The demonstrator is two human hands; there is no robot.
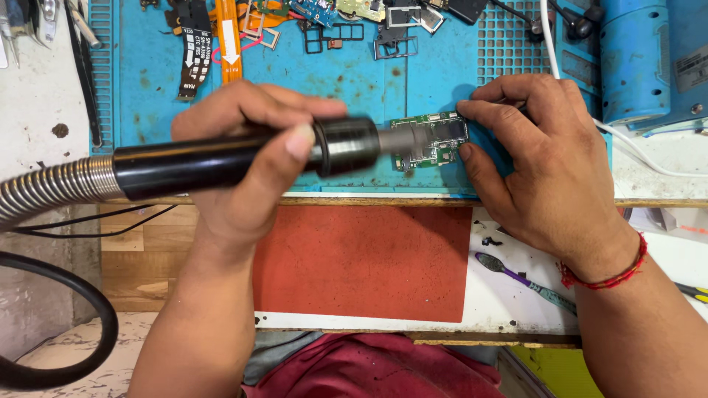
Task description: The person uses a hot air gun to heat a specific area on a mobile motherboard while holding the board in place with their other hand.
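My left hand (243,158) grips a black hot-air wand (221,158) with a ribbed metal hose (51,188) trailing off to the left. Its grey metal nozzle (402,140) points right, just over a small green circuit board (435,140) lying on the blue work mat (354,81). My right hand (538,162) rests on the mat and pinches the board's right edge between thumb and fingertips, holding it flat. A red thread band sits on that wrist.
Loose phone parts, flex cables (195,55) and metal frames (394,33) lie along the mat's far edge. A blue machine (649,59) stands at the right with a white cable (649,158). A red pad (361,262) and a purple-handled brush (516,276) lie near me.
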